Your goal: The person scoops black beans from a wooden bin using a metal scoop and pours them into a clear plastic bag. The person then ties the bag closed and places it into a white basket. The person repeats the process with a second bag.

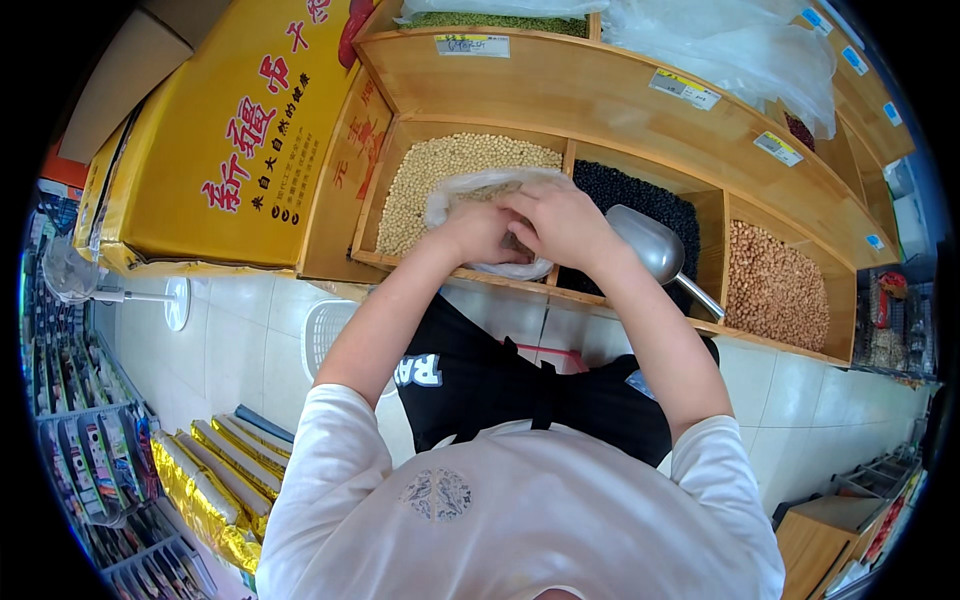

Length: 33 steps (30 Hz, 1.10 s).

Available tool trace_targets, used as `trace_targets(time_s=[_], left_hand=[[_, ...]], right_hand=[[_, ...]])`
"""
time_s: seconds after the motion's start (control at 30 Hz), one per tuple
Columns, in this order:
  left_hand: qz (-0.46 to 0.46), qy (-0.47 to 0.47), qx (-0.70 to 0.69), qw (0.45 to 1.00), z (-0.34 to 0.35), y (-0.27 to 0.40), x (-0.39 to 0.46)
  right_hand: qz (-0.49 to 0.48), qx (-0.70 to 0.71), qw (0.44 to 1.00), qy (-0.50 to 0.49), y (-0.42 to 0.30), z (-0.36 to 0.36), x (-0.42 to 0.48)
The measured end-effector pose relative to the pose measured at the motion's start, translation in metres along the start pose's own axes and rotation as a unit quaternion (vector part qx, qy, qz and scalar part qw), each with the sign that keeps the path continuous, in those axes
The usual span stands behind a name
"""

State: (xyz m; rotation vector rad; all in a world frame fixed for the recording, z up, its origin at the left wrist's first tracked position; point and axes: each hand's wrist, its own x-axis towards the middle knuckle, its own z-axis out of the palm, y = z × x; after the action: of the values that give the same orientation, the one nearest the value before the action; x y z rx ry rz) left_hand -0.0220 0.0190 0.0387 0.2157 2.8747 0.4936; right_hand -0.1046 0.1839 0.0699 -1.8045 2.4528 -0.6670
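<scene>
A clear plastic bag (459, 187) with a bunched rim lies in the wooden compartment of pale soybeans (420, 180), against its front wall. My left hand (484, 234) is at the mouth of this bag, its fingers bent down inside it. Coming from the other side, my right hand (559, 214) crosses over the left, with curled fingers meeting the left hand's. What the fingertips hold is hidden between the hands and the plastic. To the right of my right hand, a metal scoop (651, 244) rests on black beans (630, 187), its handle lying toward the divider.
Peanuts (776, 285) fill the right compartment. Behind rises a wooden tier with price tags (684, 88), green beans (495, 24) and plastic sheeting (712, 52). A large yellow carton (217, 150) stands at left. Below are a white basket (322, 337) and gold packages (202, 495).
</scene>
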Motion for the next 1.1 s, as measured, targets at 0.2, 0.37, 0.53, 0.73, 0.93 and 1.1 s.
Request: trace_targets(time_s=[0.2,0.37,0.53,0.73,0.93,1.1], left_hand=[[0.101,0.063,0.043,0.992,0.019,0.003,0.003],[0.126,0.128,0.036,0.983,0.013,0.003,-0.011],[0.193,0.334,-0.039,0.922,0.014,-0.01,-0.026],[-0.026,0.497,0.062,0.865,-0.018,-0.004,-0.027],[-0.101,0.472,-0.231,0.845,0.013,-0.014,-0.015],[-0.096,0.478,-0.261,0.833,0.02,-0.022,-0.014]], right_hand=[[0.113,-0.192,0.973,-0.061,0.036,0.036,0.014],[0.128,-0.262,0.952,-0.095,0.039,0.044,0.018],[0.106,-0.227,0.96,-0.122,0.026,0.026,0.012],[0.031,-0.155,0.985,-0.065,0.006,-0.013,0.0],[-0.045,-0.126,0.99,-0.033,-0.006,-0.012,-0.006],[0.091,-0.101,0.976,-0.173,-0.003,0.015,0.002]])
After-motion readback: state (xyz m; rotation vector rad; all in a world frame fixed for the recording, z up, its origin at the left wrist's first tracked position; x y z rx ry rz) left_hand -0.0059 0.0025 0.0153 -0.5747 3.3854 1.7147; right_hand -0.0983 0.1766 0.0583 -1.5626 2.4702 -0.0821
